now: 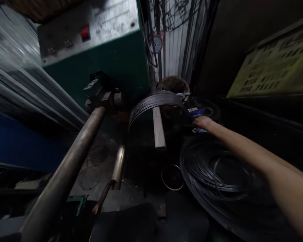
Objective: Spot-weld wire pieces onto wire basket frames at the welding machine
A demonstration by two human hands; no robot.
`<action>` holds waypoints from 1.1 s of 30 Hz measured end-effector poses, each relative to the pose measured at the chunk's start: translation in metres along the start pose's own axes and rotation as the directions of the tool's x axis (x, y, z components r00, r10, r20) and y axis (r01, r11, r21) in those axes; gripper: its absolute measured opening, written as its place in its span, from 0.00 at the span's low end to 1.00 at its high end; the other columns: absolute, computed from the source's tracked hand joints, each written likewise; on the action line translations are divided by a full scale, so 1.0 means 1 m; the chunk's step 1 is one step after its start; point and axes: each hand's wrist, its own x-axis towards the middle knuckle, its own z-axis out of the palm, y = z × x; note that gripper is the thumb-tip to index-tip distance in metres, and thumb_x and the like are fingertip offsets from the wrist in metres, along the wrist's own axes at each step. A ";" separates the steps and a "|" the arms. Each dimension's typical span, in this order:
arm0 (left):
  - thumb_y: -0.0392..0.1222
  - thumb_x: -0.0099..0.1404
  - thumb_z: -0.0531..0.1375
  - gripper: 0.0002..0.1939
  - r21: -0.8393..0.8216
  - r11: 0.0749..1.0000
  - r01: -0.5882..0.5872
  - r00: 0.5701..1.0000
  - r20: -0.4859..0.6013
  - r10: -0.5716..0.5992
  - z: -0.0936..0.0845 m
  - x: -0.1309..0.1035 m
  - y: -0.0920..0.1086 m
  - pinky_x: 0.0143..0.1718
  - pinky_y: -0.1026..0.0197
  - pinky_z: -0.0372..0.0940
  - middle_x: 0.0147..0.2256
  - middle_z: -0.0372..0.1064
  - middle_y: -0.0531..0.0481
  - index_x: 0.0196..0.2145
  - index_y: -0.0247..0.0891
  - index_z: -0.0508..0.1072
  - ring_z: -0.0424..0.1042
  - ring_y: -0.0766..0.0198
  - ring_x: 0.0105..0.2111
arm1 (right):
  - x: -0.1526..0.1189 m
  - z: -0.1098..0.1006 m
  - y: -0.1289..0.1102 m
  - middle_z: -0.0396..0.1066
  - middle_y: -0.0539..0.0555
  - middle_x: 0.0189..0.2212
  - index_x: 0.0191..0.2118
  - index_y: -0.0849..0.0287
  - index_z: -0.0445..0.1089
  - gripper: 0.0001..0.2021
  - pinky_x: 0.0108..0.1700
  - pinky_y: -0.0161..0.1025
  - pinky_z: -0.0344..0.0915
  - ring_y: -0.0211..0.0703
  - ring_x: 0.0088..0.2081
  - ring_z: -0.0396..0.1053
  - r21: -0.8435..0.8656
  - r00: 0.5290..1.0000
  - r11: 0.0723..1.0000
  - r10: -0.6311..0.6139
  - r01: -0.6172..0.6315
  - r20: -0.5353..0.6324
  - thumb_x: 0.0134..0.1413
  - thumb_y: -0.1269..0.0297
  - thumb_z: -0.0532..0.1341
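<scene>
My right hand reaches forward from the right, beside a blue object and close to a blue-and-white piece just below it. The fingers are blurred and lost in the dark, so whether they hold anything does not show. Left of the hand, a bundle of thin grey wire hoops hangs over a flat metal bar. Below my forearm lies a large round black tub with loose coils of wire inside. My left hand is out of view.
A green machine cabinet with a red switch stands ahead. A long metal pipe slants along the left, with a shorter pipe near it. A metal ring lies low. A yellow crate is at right.
</scene>
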 end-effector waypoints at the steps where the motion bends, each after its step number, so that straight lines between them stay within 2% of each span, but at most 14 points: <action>1: 0.67 0.58 0.56 0.32 -0.006 0.999 -0.047 0.999 0.020 0.047 0.004 -0.007 0.000 0.53 0.52 0.58 0.45 0.70 0.43 0.40 0.31 0.70 0.63 0.65 0.48 | -0.012 -0.020 0.006 0.74 0.60 0.34 0.41 0.62 0.74 0.08 0.35 0.37 0.62 0.43 0.36 0.71 -0.026 1.000 1.000 0.016 -0.016 0.005 0.57 0.69 0.59; 4: 0.52 0.66 0.56 0.22 -0.039 0.995 -0.091 0.993 0.074 0.094 0.016 -0.027 -0.001 0.48 0.49 0.65 0.49 0.67 0.44 0.50 0.33 0.67 0.69 0.59 0.46 | -0.061 -0.075 0.015 0.73 0.61 0.41 0.51 0.59 0.70 0.15 0.32 0.35 0.57 0.42 0.35 0.71 -0.104 0.992 0.988 0.113 -0.118 -0.052 0.60 0.67 0.56; 7: 0.59 0.59 0.60 0.19 -0.059 0.993 -0.103 0.987 0.121 0.109 0.029 -0.036 0.004 0.44 0.51 0.67 0.42 0.73 0.45 0.42 0.46 0.75 0.71 0.54 0.45 | -0.133 -0.119 0.000 0.73 0.60 0.41 0.51 0.60 0.70 0.16 0.28 0.35 0.54 0.38 0.32 0.71 -0.133 0.923 0.961 0.185 -0.241 -0.336 0.65 0.63 0.50; 8: 0.63 0.57 0.60 0.22 -0.105 0.992 -0.075 0.987 0.137 0.089 0.033 -0.036 0.010 0.42 0.51 0.67 0.39 0.74 0.44 0.41 0.47 0.76 0.72 0.52 0.42 | -0.163 -0.130 -0.011 0.73 0.59 0.40 0.48 0.60 0.72 0.16 0.27 0.34 0.54 0.37 0.32 0.71 -0.141 0.870 0.960 0.151 -0.243 -0.469 0.65 0.63 0.49; 10: 0.68 0.56 0.57 0.33 -0.311 0.950 0.043 0.980 0.200 0.021 0.041 -0.032 0.033 0.39 0.52 0.67 0.38 0.74 0.41 0.48 0.40 0.73 0.74 0.54 0.37 | -0.227 -0.149 -0.038 0.75 0.58 0.40 0.43 0.60 0.74 0.13 0.29 0.33 0.60 0.39 0.36 0.73 -0.195 0.708 0.967 -0.021 -0.166 -0.706 0.64 0.67 0.52; 12: 0.70 0.57 0.54 0.40 -0.601 0.771 0.211 0.942 0.336 0.004 0.048 -0.030 0.070 0.40 0.55 0.66 0.47 0.71 0.37 0.57 0.37 0.64 0.73 0.55 0.40 | -0.293 -0.160 -0.072 0.75 0.57 0.41 0.40 0.61 0.74 0.11 0.37 0.33 0.67 0.40 0.39 0.74 -0.271 0.529 0.962 -0.219 -0.023 -0.820 0.60 0.73 0.55; 14: 0.70 0.54 0.58 0.42 -0.703 0.650 0.288 0.873 0.472 0.125 0.051 -0.037 0.110 0.43 0.54 0.66 0.49 0.69 0.37 0.57 0.38 0.63 0.72 0.53 0.45 | -0.351 -0.161 -0.107 0.74 0.58 0.45 0.40 0.61 0.74 0.10 0.44 0.35 0.70 0.42 0.42 0.74 -0.273 0.478 0.953 -0.301 0.129 -0.825 0.57 0.77 0.57; 16: 0.61 0.51 0.66 0.36 -0.716 0.653 0.247 0.863 0.469 0.187 0.051 -0.054 0.141 0.43 0.58 0.66 0.43 0.72 0.43 0.52 0.39 0.67 0.73 0.59 0.41 | -0.397 -0.153 -0.139 0.71 0.57 0.50 0.41 0.59 0.74 0.12 0.47 0.37 0.71 0.44 0.45 0.73 -0.202 0.494 0.947 -0.304 0.250 -0.815 0.54 0.80 0.58; 18: 0.46 0.49 0.71 0.28 -0.699 0.700 0.146 0.910 0.373 0.183 0.048 -0.077 0.154 0.45 0.62 0.65 0.40 0.73 0.48 0.47 0.38 0.70 0.72 0.65 0.38 | -0.429 -0.135 -0.167 0.70 0.56 0.52 0.42 0.58 0.74 0.15 0.48 0.38 0.72 0.46 0.47 0.72 -0.120 0.523 0.938 -0.284 0.325 -0.804 0.53 0.81 0.58; 20: 0.37 0.48 0.72 0.26 -0.675 0.736 0.060 0.946 0.273 0.174 0.044 -0.099 0.151 0.48 0.63 0.63 0.40 0.73 0.50 0.44 0.37 0.70 0.72 0.67 0.39 | -0.450 -0.115 -0.190 0.69 0.57 0.52 0.46 0.57 0.74 0.17 0.48 0.39 0.73 0.46 0.48 0.72 -0.048 0.563 0.941 -0.241 0.335 -0.791 0.53 0.81 0.58; 24: 0.36 0.48 0.71 0.26 -0.603 0.797 -0.010 0.959 0.220 0.178 0.033 -0.128 0.128 0.51 0.57 0.63 0.42 0.73 0.49 0.45 0.36 0.70 0.72 0.64 0.42 | -0.476 -0.092 -0.223 0.67 0.57 0.54 0.53 0.51 0.69 0.21 0.49 0.39 0.72 0.44 0.49 0.71 0.167 0.661 0.949 -0.055 0.268 -0.748 0.53 0.74 0.62; 26: 0.38 0.48 0.71 0.26 -0.558 0.830 -0.026 0.960 0.217 0.176 0.026 -0.136 0.119 0.51 0.55 0.63 0.42 0.73 0.48 0.45 0.36 0.70 0.72 0.62 0.42 | -0.483 -0.094 -0.233 0.64 0.57 0.55 0.56 0.49 0.65 0.24 0.52 0.45 0.70 0.48 0.51 0.69 0.390 0.684 0.900 0.160 0.195 -0.712 0.52 0.66 0.65; 29: 0.41 0.49 0.71 0.28 -0.510 0.859 -0.045 0.953 0.236 0.190 0.020 -0.146 0.113 0.53 0.53 0.62 0.43 0.73 0.47 0.47 0.36 0.69 0.71 0.59 0.44 | -0.481 -0.103 -0.244 0.58 0.61 0.59 0.64 0.50 0.51 0.36 0.54 0.53 0.67 0.52 0.55 0.65 0.689 0.710 0.719 0.437 0.093 -0.552 0.52 0.57 0.65; 33: 0.45 0.55 0.67 0.29 -0.477 0.878 -0.037 0.919 0.329 0.218 0.015 -0.162 0.109 0.57 0.51 0.58 0.51 0.70 0.45 0.53 0.38 0.66 0.67 0.55 0.52 | -0.447 -0.118 -0.249 0.53 0.65 0.62 0.67 0.54 0.40 0.49 0.57 0.54 0.62 0.54 0.59 0.60 0.776 0.858 0.628 0.366 0.059 -0.361 0.45 0.47 0.67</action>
